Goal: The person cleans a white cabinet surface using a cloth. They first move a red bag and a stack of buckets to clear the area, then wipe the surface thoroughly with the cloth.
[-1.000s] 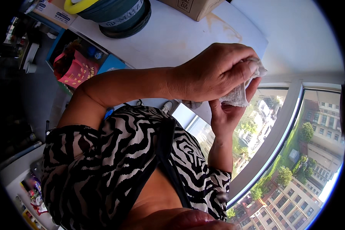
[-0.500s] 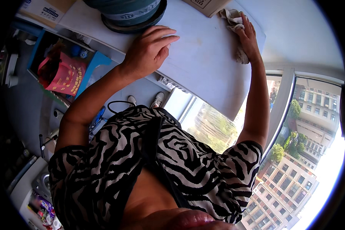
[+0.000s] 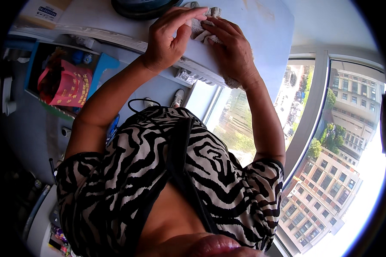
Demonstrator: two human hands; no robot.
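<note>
In the head view, both hands meet at the top centre of the frame over a pale cloth (image 3: 200, 31) that lies on a white counter (image 3: 261, 38). The left hand (image 3: 169, 40) curls its fingers, with the thumb and forefinger pinching the cloth's upper edge, so it is closed on the fabric. The right hand (image 3: 231, 51) lies flatter, fingers spread and pressed down on the same cloth; a bit of the cloth also shows below the wrist at the counter's edge. Just above the left hand, at the frame's top edge, sits a dark round object (image 3: 141, 6), only partly in view. The person's zebra-striped top (image 3: 158, 180) fills the lower centre. In the upper left a red bag (image 3: 66, 83) stands inside a blue-edged box (image 3: 103, 64). To the right, a window frame (image 3: 309, 124) curves down the picture, with buildings (image 3: 330, 188) and trees outside.
</note>
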